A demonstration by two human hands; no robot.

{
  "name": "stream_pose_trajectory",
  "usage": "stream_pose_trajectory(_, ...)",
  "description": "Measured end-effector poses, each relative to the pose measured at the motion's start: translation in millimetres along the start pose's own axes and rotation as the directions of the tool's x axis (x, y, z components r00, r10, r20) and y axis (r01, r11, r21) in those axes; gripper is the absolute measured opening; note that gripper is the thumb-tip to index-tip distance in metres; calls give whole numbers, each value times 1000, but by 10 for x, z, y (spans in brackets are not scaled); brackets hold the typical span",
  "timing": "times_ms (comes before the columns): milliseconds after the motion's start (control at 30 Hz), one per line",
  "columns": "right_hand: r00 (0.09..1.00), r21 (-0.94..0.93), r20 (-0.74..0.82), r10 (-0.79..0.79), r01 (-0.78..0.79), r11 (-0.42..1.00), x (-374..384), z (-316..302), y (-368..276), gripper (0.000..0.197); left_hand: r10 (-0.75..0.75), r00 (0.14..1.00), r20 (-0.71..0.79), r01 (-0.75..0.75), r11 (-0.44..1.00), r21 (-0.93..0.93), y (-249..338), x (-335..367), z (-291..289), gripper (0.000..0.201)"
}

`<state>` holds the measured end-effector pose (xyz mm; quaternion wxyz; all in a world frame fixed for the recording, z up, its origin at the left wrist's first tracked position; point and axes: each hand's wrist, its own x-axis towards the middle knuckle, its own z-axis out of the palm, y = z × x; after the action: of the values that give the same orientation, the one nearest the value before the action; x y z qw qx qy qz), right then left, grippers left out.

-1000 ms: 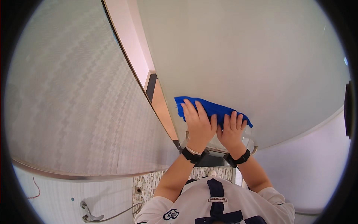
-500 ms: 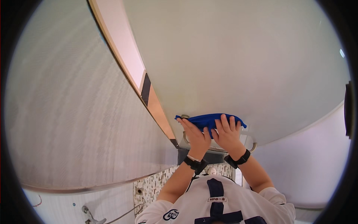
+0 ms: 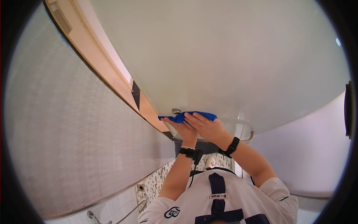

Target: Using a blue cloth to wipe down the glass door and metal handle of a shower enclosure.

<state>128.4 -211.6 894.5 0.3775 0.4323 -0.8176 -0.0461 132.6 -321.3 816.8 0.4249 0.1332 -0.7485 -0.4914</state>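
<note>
A blue cloth is spread against a pale, frosted glass panel. My right hand presses it from the near side, with the fingers reaching left across its middle. On the cloth's left part lies my left hand, its fingers pointing left along the lower edge. The two hands touch, and the right one partly covers the left. Just above the cloth, a round metal knob is fixed to the panel.
A curved metal handle is on the panel, right of my hands. To the left, a second textured panel borders a narrow gap with an orange-tan door behind. Mosaic tile floor and a metal tap appear below.
Both hands and the cloth have moved left along the panel, toward its edge. My right hand now overlaps the left; the knob shows more fully above the cloth. The view has shifted too.
</note>
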Motion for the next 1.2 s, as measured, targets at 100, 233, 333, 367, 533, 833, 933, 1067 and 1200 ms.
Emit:
stream_pose_trajectory(100,995,-35,85,-46,49,998,-276,217,-40,42,-156,983,96,162,985,-61,-50,-242,27,80)
stream_pose_trajectory(233,991,31,132,-35,31,999,-386,622,-125,43,-223,936,274,127,936,327,-528,-350,120,79)
stream_pose_trajectory(333,987,-2,147,-70,71,997,-453,775,-56,43,-346,905,246,343,938,57,-614,-317,197,77)
stream_pose_trajectory(367,986,-4,154,-65,66,998,-436,758,-30,43,-348,902,254,345,937,57,-536,-261,180,77)
stream_pose_trajectory(533,977,16,-113,182,-181,983,-280,372,218,43,-32,982,187,44,997,-57,215,138,28,77)
stream_pose_trajectory(833,956,-55,-72,286,-290,956,-821,542,267,37,301,876,377,-365,924,111,145,2,7,83)
stream_pose_trajectory(933,934,20,-146,325,-325,945,-872,455,405,47,454,847,278,-497,861,108,254,291,28,82)
stream_pose_trajectory(1067,770,275,-513,379,-270,923,-432,193,639,62,612,772,172,-629,775,66,886,789,-23,78)
stream_pose_trajectory(1200,668,311,-456,588,-499,809,75,-212,593,52,549,819,168,-569,816,103,1235,873,-27,75)
